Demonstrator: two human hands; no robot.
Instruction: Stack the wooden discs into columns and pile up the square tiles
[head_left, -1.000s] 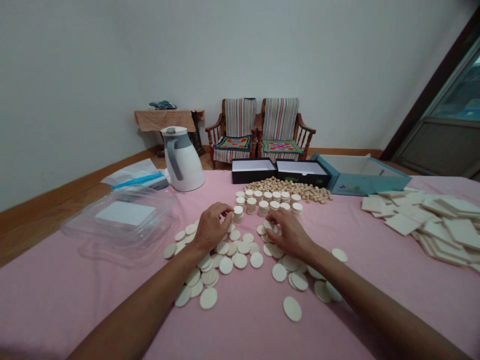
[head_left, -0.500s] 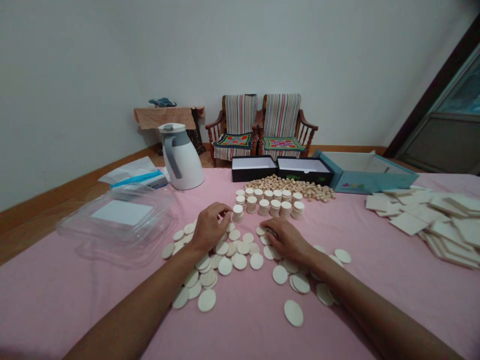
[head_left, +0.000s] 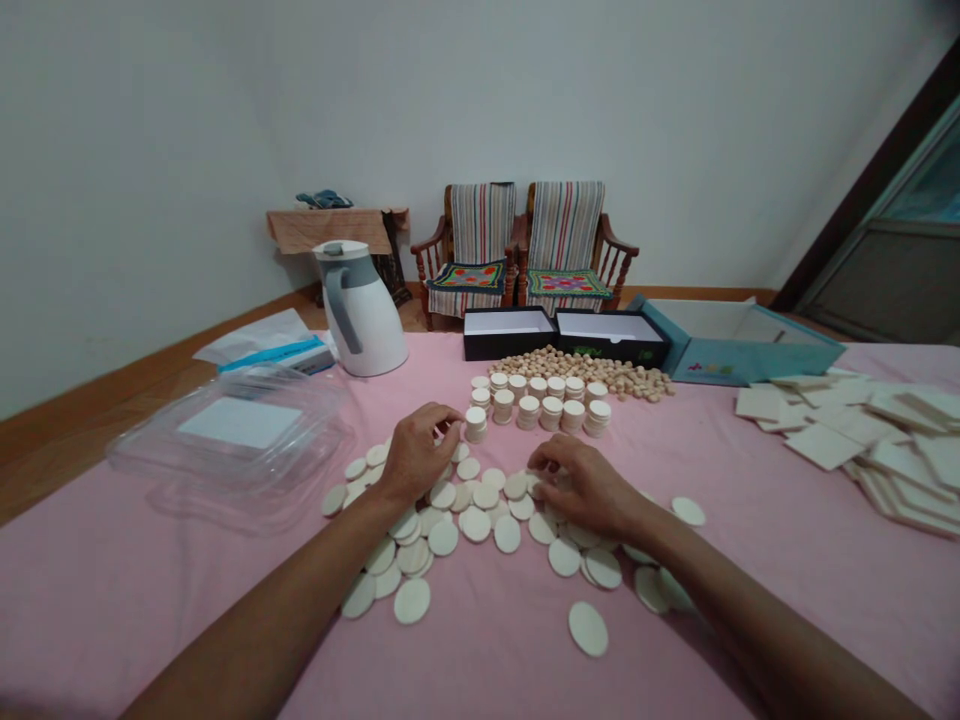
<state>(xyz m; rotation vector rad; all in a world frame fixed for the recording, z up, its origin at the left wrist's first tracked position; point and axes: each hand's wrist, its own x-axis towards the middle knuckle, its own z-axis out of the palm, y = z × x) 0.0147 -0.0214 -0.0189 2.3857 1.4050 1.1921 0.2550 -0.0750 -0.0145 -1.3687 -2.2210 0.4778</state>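
Discs (head_left: 475,522) of pale wood lie scattered on the pink tabletop (head_left: 487,650) under your hands. Your left hand (head_left: 416,455) curls its fingers just beside a short stack (head_left: 475,424); your right hand (head_left: 581,482) rests on loose discs, fingers bent. Whether either grips a disc is not visible.

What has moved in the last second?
The right hand drew back from the row of stacks toward the person and now lies curled over the loose discs; whether it pinches one is unclear. The left hand stayed with fingertips at the end stack. Jug, boxes and tiles unchanged.
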